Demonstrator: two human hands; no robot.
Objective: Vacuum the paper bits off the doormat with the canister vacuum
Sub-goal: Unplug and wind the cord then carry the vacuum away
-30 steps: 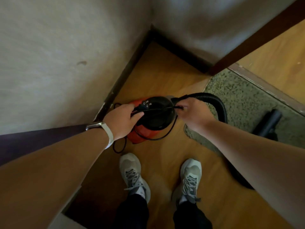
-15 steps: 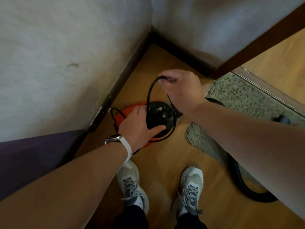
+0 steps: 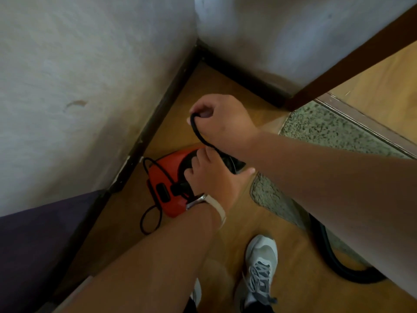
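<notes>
Head view: the right hand [image 3: 221,118] grip pinched the power cord [image 3: 198,134] at frame centre, above the canister vacuum [image 3: 167,175]. The left hand [image 3: 209,175] grip clasped its top. The doormat [image 3: 327,129] lay at right. Risk: a snagged cord loop could tip the canister.

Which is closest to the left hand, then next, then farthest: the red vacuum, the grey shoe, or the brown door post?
1. Red vacuum: under the left hand, touching.
2. Grey shoe: below, nearer the person.
3. Brown door post: far upper right.
</notes>
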